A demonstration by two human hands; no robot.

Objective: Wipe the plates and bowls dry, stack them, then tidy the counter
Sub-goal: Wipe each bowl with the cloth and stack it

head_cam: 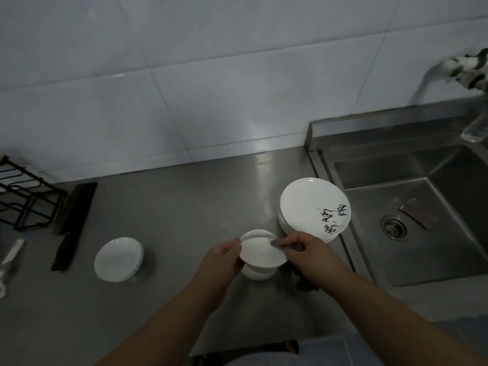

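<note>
1. Above the steel counter (184,207), a small white dish (261,250) is being gripped at its rim by the left hand (224,257).
2. A grey cloth (286,245) is being pinched against it by the right hand (306,249).
3. More small dishes (257,273) are being kept stacked just beneath.

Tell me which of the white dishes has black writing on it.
The top plate of the stack beside the sink. Black brush characters mark its right side; the small dish alone at left and the one being wiped are plain white.

Head cam, down over dim counter (184,207), fairly close.
</note>
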